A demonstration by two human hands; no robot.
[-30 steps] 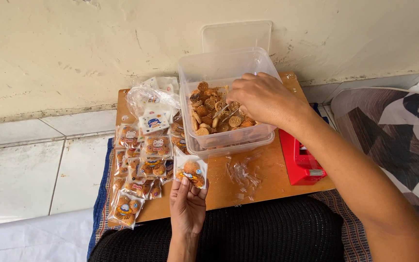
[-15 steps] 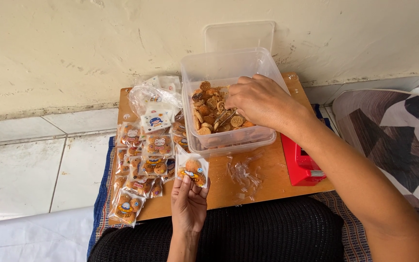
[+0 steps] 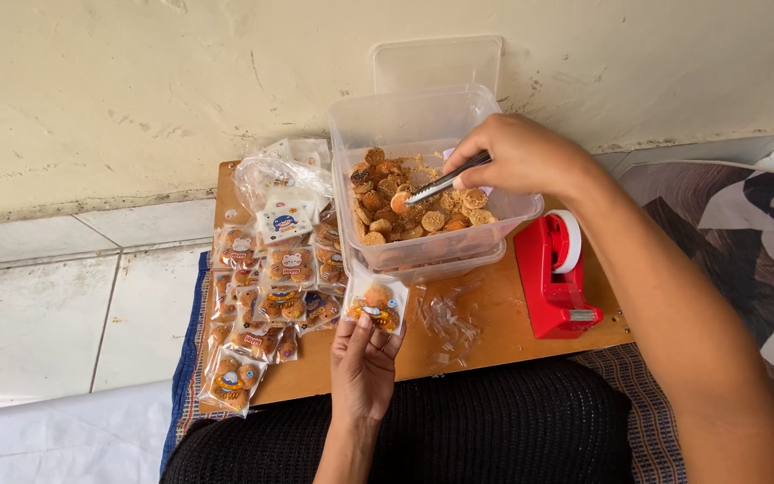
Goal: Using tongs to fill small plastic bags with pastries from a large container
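Note:
My right hand (image 3: 526,157) grips metal tongs (image 3: 445,182) over a clear plastic tub (image 3: 423,116) full of small round cookies (image 3: 454,220). The tong tips pinch one cookie (image 3: 399,202) just above the pile. My left hand (image 3: 363,363) holds a small clear printed bag (image 3: 376,305) with a few cookies in it, upright in front of the tub's near wall. Both hands are above a low wooden table (image 3: 494,309).
Several filled cookie bags (image 3: 262,305) lie in a pile on the table's left side, with empty printed bags (image 3: 284,184) behind them. A red tape dispenser (image 3: 553,269) stands right of the tub. Crumpled clear film (image 3: 450,323) lies in front. The tub's lid (image 3: 436,63) leans on the wall.
My right hand has lifted out of the tub and back to the right, bringing up the tongs with one cookie. My left hand moved the bag slightly right, toward the tub.

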